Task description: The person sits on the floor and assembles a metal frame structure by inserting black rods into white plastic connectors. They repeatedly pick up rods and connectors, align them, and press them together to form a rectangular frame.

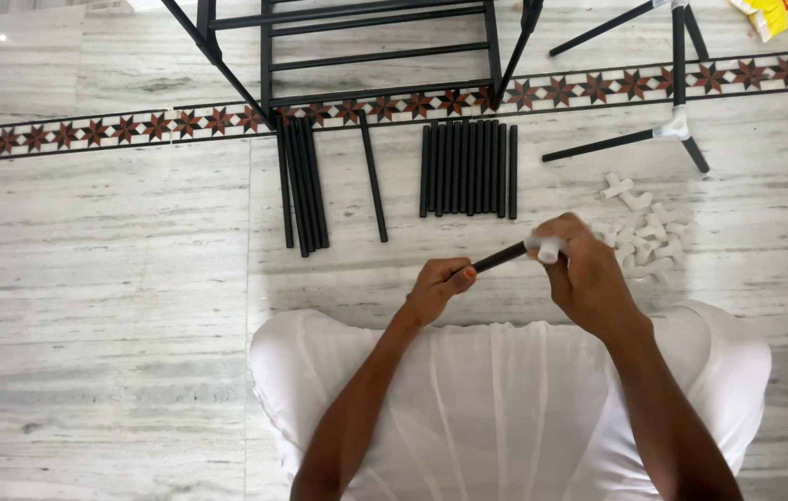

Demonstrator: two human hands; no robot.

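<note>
Bare floor [97, 278] left – open, rods [468, 169] ahead, connectors [646, 232] crowd right.

The left hand [438, 286] grips one end of a short black rod [498, 257]; the right hand [581, 269] pinches a white plastic connector [549, 250] onto its other end; a heap of white connectors [646, 232] lies just beyond the right fingers [561, 227]; a row of black rods [468, 169] lies farther out.

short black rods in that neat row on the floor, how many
About 9 short black rods lie side by side just below the patterned floor border, ahead of the hands; tight packing may hide one.
</note>
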